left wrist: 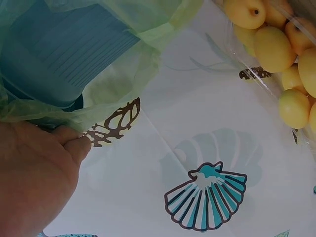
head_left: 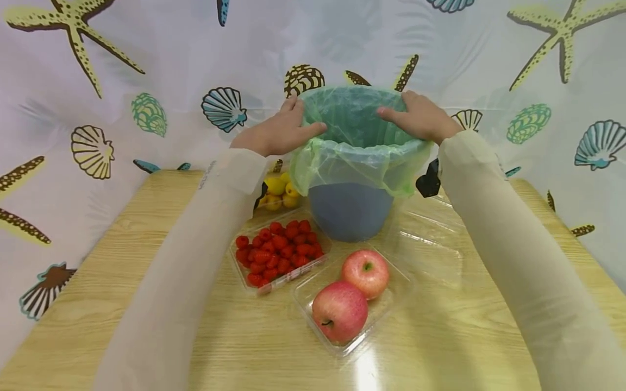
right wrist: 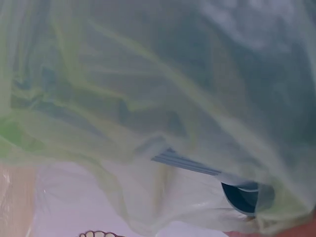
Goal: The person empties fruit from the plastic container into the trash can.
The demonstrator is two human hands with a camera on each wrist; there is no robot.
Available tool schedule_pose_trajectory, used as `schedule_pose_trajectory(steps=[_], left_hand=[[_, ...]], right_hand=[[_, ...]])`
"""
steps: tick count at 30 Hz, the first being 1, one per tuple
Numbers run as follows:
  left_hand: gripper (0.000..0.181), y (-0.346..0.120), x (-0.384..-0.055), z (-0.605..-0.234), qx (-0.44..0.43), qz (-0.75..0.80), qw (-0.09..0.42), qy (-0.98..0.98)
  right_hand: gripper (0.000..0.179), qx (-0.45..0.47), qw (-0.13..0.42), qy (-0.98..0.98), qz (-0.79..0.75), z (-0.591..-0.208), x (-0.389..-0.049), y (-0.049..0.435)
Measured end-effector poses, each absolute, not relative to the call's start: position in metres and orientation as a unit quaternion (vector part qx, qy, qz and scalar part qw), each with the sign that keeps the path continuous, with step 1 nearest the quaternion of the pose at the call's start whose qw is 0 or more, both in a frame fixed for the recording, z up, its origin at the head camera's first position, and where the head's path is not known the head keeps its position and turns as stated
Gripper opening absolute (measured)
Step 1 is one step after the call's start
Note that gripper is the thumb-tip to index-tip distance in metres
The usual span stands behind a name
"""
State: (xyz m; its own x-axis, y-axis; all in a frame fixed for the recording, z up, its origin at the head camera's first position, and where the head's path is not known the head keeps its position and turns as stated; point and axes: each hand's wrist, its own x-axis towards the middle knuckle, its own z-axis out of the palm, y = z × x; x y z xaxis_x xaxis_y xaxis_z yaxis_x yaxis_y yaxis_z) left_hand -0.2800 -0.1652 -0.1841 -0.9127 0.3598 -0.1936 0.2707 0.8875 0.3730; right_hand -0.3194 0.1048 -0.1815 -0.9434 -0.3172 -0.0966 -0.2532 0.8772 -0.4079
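A blue-grey trash bin [head_left: 349,212] stands upright toward the back of the table, with a thin pale green trash bag [head_left: 352,168] lining it and folded down over its rim. My left hand [head_left: 283,130] grips the bag at the left of the rim, thumb to the inside. On the opposite side my right hand [head_left: 421,117] holds the bag at the rim, its thumb also pointing inward. Ribbed bin wall [left wrist: 94,44] shows beneath the bag in the left wrist view. Loose bag film [right wrist: 148,98] fills most of the right wrist view and hides nearly all of that hand.
Before the bin sit a clear tray of raspberries [head_left: 279,250] and a clear tray with two red apples [head_left: 339,312]. Yellow fruit [head_left: 281,190] lies in a container behind the left forearm. Clear plastic [head_left: 435,241] rests right of the bin. A shell-patterned cloth [head_left: 186,43] hangs behind.
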Motion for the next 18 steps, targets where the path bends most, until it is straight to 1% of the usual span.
schedule_pose_trajectory(steps=[6, 18], left_hand=[[0.087, -0.1681, -0.2813, -0.1879, 0.165, 0.18, 0.121, 0.962], [0.088, -0.1696, -0.2822, -0.1926, 0.176, 0.216, 0.104, 0.955]], right_hand=[[0.089, -0.154, 0.081, 0.974, -0.143, -0.1806, -0.3243, 0.101], [0.087, -0.14, 0.08, 0.976, -0.146, -0.1812, -0.3225, 0.1021]])
